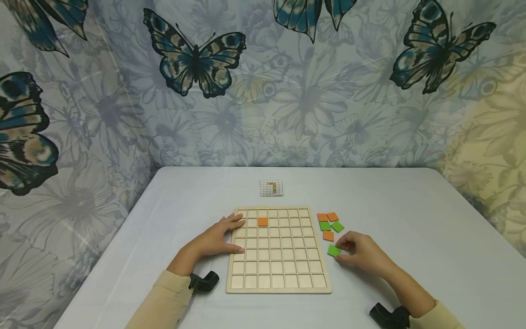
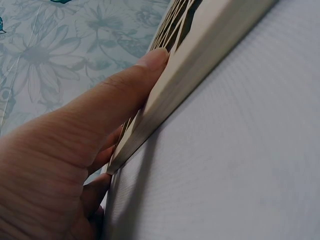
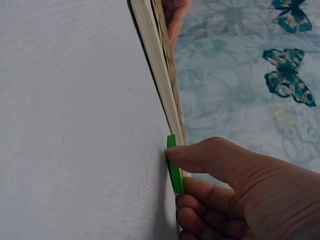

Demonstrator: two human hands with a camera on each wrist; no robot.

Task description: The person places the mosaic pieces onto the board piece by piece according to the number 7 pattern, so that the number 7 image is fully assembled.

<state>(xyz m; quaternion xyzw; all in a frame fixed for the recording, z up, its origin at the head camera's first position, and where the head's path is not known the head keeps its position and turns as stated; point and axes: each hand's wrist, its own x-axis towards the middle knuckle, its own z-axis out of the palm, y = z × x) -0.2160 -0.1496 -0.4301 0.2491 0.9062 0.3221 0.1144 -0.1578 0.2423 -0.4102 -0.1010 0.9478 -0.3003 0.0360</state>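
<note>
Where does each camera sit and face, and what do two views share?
Head: on the head, facing forward and down at the pale wooden grid board; left hand, right hand and beige sleeves show.
Left wrist: on that wrist, facing the board's side and white tabletop; only the left hand shows.
Right wrist: on that wrist, facing the square green tile pinched by the right hand; both hands show, the left partly.
Shared: head and right wrist show tile, board and both hands.

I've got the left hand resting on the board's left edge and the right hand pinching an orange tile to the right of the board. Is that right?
One slip: the right hand pinches a green tile, not an orange one, as the right wrist view shows. The rest stands.
</note>
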